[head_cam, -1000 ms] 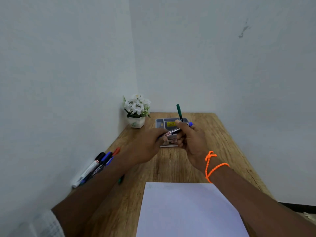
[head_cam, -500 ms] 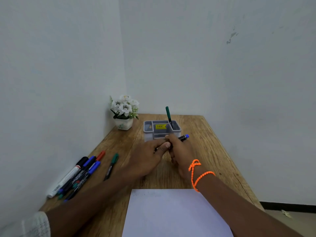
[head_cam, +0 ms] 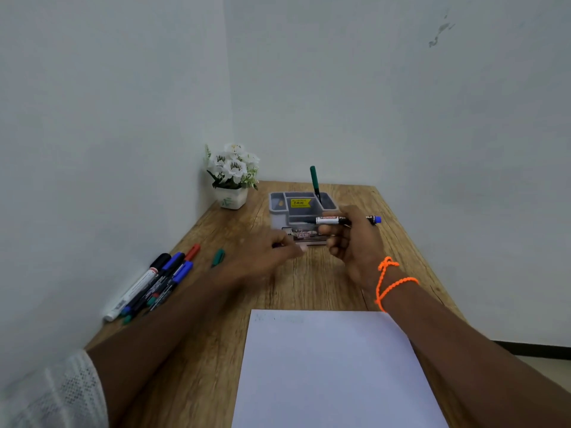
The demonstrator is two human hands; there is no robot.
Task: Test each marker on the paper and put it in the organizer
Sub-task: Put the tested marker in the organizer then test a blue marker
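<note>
My right hand (head_cam: 355, 245) grips a marker (head_cam: 332, 220) with a white label and a blue end. It holds the marker level, just in front of the grey organizer (head_cam: 278, 208). The marker's left end tapers to a thin dark tip. My left hand (head_cam: 262, 257) is blurred, low over the table to the left of the marker and apart from it; what its fingers hold cannot be made out. A green marker (head_cam: 315, 183) stands upright in the organizer's right compartment. The white paper (head_cam: 333, 366) lies near me with faint marks at its top left.
Several markers (head_cam: 154, 282) lie bunched along the left wall, and one green marker (head_cam: 218, 257) lies apart from them. A white flower pot (head_cam: 231, 177) stands in the back left corner. The wooden table (head_cam: 309, 288) meets walls at the left and back.
My left hand has come off the marker and moved left and toward me. The right hand has lifted the marker a little, and its left end now shows a thin tip.
</note>
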